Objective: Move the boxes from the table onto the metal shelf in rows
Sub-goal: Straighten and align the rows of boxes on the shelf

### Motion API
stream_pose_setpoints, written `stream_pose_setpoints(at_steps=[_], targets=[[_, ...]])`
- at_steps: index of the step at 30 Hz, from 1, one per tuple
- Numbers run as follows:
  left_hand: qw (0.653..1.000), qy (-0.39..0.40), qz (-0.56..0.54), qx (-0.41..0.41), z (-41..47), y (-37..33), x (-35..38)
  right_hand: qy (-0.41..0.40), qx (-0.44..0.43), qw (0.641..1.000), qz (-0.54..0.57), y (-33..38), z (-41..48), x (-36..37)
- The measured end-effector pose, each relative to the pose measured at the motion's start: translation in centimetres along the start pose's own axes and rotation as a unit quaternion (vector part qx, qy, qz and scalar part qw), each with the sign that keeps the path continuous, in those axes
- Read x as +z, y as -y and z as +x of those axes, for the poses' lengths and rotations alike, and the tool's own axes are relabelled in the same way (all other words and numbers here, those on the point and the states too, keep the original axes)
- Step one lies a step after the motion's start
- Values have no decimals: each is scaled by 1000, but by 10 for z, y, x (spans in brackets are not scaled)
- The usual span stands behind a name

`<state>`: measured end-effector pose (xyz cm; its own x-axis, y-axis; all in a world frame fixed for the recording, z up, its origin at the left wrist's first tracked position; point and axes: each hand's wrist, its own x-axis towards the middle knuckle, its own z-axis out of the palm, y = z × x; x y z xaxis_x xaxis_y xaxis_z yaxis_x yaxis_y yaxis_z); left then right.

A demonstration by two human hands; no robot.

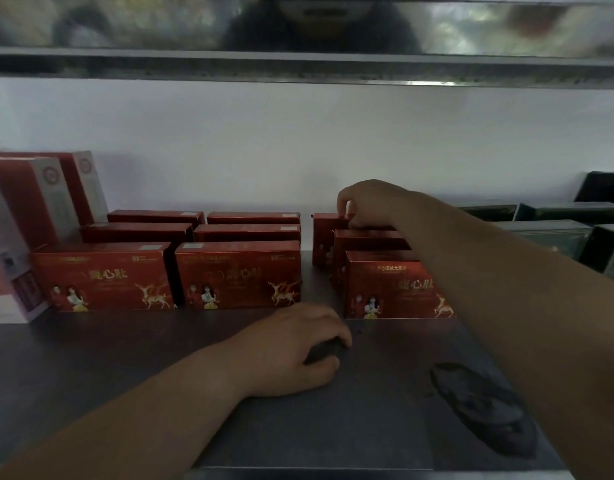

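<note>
Across the metal shelf (pixel 125 375) red boxes (pixel 236 275) stand upright, three columns by three deep, faces forward so rows read clean; taller red-white cartons (pixel 31 199) at 9 o'clock, dark boxes (pixel 548 233) at 3. At 1 o'clock right hand (pixel 371 202) pinches top of rear red box (pixel 328 230), likely squaring it behind its two mates; left hand (pixel 291 344) at 6 rests on shelf, loosely curled, empty, probably bracing

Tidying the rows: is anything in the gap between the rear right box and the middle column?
Nothing visible: that gap shows only bare shelf. The right grip holds the top of the rear right box.
</note>
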<state>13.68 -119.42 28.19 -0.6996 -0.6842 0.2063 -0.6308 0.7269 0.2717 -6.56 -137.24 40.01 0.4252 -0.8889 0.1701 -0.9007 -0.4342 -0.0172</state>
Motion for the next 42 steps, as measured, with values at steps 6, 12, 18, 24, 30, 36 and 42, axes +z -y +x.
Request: stream_pose_setpoints(at_steps=[6,12,18,24,30,36,42], targets=[[1000,4,4,3,0,1,0,-1,-9,1000,-3,0,3,2],[1000,-6,9,5,1,1,1,-7,-12,1000,4,-2,2,4],[1000,-5,9,1,1,-1,0,-8,-16,1000,25,-5,-3,2],[999,-13,31,2,-2,-6,-3,-7,-16,999,45,-7,-12,-1],[959,-154,214,101,19,-28,-15,1,-25,996,91,-17,-52,-30],[925,-164,342,39,77,-59,-18,122,18,991,56,-35,-76,-48],[922,-161,351,-20,86,-48,-8,90,-5,995,37,-34,-71,-34]])
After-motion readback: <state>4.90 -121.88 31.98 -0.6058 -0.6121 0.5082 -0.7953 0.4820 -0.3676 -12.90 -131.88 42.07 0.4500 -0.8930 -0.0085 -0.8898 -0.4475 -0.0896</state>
